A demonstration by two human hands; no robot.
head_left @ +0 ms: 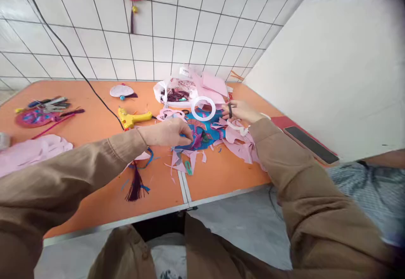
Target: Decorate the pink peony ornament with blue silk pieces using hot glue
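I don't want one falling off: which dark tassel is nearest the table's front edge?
The dark purple tassel, lying closer to that edge than the left hand; another tassel hangs on the tiled wall.

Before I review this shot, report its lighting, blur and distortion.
Head view: bright overall, the tiled wall pale toward the left; top-right corner dark and blurred; wide-angle stretch seems to swell the right sleeve; blue patterned fabric readable, fine detail soft.
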